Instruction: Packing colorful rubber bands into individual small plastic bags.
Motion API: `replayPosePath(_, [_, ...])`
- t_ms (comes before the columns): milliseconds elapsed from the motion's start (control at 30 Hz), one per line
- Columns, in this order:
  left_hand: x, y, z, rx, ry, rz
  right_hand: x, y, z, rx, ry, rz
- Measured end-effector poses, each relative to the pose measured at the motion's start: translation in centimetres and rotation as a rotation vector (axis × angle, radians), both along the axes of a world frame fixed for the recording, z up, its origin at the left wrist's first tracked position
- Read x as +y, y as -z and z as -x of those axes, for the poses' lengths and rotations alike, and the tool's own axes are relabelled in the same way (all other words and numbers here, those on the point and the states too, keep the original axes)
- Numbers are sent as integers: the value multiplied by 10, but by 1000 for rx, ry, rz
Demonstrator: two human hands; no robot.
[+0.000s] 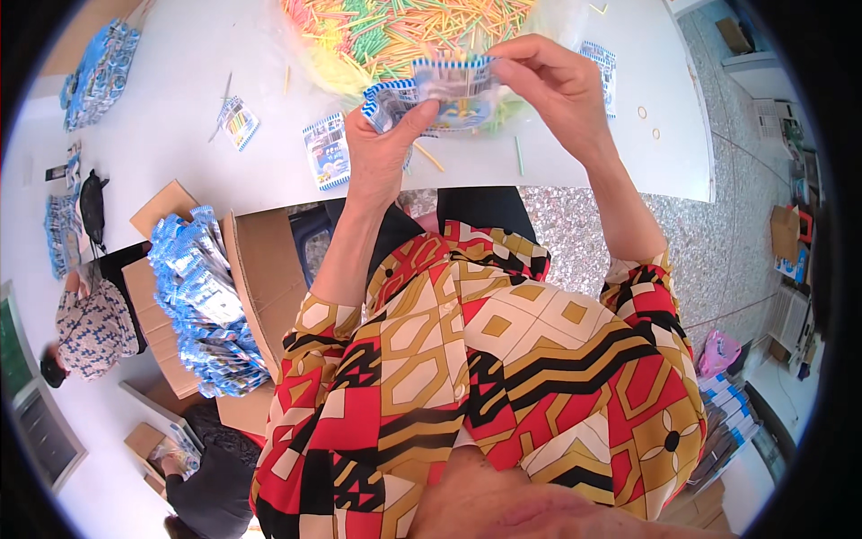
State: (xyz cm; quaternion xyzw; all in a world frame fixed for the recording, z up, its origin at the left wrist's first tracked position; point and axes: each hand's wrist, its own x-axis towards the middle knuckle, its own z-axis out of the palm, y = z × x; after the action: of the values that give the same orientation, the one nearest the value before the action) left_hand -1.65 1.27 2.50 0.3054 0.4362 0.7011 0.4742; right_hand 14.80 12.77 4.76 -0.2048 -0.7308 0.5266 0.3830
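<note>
Over the near side of the white table [242,171], I hold a small clear plastic packet [456,88] with blue-striped edges between both hands. My left hand [382,148] pinches its lower left part with the thumb on top. A blue-and-white striped piece [388,101] bends out past those fingers; whether it is a second packet I cannot tell. The fingertips of my right hand [561,94] close on the upper right corner. Some yellow and blue shows low in the packet. Just beyond lies a heap of thin pastel sticks [417,31] on clear plastic sheeting.
Several printed packets [327,153] lie about the table, with loose sticks [519,155] and two rubber bands [642,112]. A cardboard box [260,269] full of blue packets [202,296] stands by my left arm. Two other people [94,328] are at the left.
</note>
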Motion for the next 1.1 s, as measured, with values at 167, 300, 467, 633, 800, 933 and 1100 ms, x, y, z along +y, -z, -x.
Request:
replayPosePath(167, [0,5,0,79,-20,10,-5,0,-5,-84,72,-149])
replayPosePath(300, [0,8,0,109,-2,44,0,3,-13,60,58,-103])
replayPosePath(467, [-1,13,3,-49,33,149,15,33,-44,-44,112,24])
replayPosePath(633, [0,15,5,-169,183,243,41,79,-109,-214,312,172])
replayPosePath(800, [-1,17,1,-150,206,284,64,117,-146,-420,472,41])
replayPosePath(933, [-2,18,-1,-125,145,292,54,96,-120,-516,692,-454])
replayPosePath(1100, [-3,16,-6,-38,81,235,12,46,-55,-344,404,-147])
